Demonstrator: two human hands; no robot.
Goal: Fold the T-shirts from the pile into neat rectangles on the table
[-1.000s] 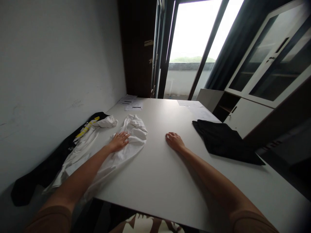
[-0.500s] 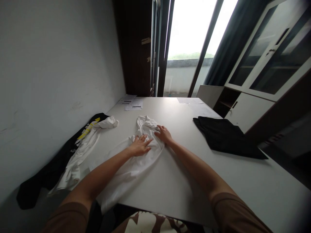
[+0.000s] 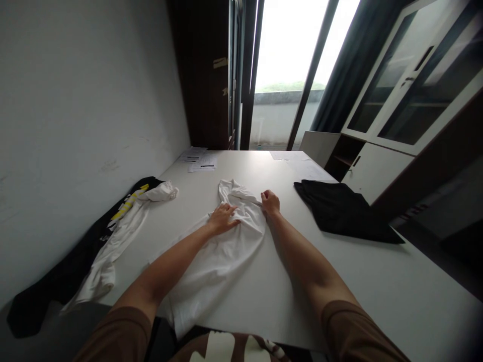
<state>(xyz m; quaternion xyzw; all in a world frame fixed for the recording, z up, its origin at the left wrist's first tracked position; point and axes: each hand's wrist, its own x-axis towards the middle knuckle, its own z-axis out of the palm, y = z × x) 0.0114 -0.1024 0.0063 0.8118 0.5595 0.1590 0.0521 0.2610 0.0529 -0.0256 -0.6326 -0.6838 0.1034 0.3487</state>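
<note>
Your left hand (image 3: 223, 217) lies flat, fingers spread, on the white shirt (image 3: 222, 246) in the middle of the table (image 3: 339, 271). Your right hand (image 3: 270, 202) pinches the shirt's far edge, fingers curled around the cloth. The shirt's near end hangs over the table's front edge. A black garment (image 3: 341, 210) lies to the right, well apart; more clothes (image 3: 121, 226) lie at the left edge.

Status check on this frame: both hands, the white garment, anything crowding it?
Left hand flat on white garment. Right hand pinching its right edge. Black garment apart to the right; second white garment left, clear.
</note>
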